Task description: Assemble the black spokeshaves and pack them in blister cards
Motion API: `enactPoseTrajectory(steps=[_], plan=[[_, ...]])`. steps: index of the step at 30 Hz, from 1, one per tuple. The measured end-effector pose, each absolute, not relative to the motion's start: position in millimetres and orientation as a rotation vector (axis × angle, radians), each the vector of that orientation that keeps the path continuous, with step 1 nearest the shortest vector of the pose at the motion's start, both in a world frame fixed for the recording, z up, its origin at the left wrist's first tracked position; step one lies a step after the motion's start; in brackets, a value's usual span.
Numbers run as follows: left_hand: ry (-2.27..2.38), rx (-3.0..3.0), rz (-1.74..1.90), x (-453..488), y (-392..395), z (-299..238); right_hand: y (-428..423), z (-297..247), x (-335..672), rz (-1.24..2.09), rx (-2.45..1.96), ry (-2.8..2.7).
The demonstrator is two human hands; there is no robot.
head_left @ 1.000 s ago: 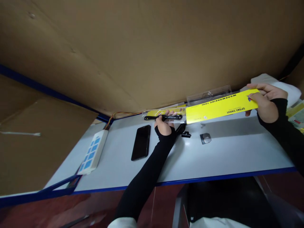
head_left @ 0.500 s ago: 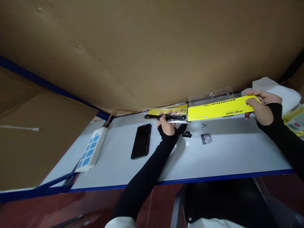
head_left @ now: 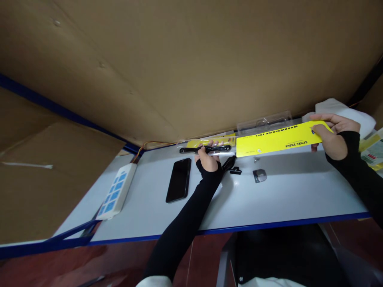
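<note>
My right hand (head_left: 336, 137) pinches the right end of a long yellow card (head_left: 275, 139), printed "SPOKE SHAVE" and "WOODWORKING TOOL" upside down. The card is raised over the table. Closed around a clear plastic blister pack (head_left: 194, 144) is my left hand (head_left: 209, 157), its thumb across the black spokeshave (head_left: 221, 148) that lies in or on the pack. Close to that wrist are a black tool part (head_left: 229, 163) and a small black clamp-like piece (head_left: 235, 170). A thin metal blade (head_left: 260, 175) and a tiny screw-like piece (head_left: 256, 159) lie under the card.
A black phone (head_left: 178, 180) and a white power strip (head_left: 117, 191) lie on the left. Along the back board (head_left: 191, 71) is another clear package (head_left: 263, 122). White wrapping (head_left: 344, 115) and a yellow-and-clear packet (head_left: 374, 151) are at the right. The table has a blue front edge (head_left: 269, 224).
My right hand and the card have shifted slightly to the right. The left hand has moved slightly left with the pack and spokeshave. The camera view has moved a little too.
</note>
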State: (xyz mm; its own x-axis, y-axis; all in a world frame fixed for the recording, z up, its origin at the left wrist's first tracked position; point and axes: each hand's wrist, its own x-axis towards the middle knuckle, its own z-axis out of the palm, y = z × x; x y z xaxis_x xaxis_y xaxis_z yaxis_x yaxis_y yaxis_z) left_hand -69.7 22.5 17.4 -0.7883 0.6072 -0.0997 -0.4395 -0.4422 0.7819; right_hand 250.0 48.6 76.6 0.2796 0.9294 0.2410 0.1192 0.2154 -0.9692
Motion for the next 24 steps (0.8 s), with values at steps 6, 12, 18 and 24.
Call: enactPoseTrajectory(steps=[6, 12, 18, 24], plan=[[1.13, 0.317, 2.198, -74, 24, 9, 54, 73, 249, 0.83, -1.239, -1.107], [1.093, 0.34, 2.155, -73, 23, 6, 57, 70, 249, 0.868, -1.317, -1.089], [1.11, 0.313, 2.181, -64, 18, 9, 43, 63, 234, 0.829, -1.288, -1.107], [1.141, 0.385, 2.199, -42, 7, 14, 23, 30, 211, 1.134, -1.146, -1.239]])
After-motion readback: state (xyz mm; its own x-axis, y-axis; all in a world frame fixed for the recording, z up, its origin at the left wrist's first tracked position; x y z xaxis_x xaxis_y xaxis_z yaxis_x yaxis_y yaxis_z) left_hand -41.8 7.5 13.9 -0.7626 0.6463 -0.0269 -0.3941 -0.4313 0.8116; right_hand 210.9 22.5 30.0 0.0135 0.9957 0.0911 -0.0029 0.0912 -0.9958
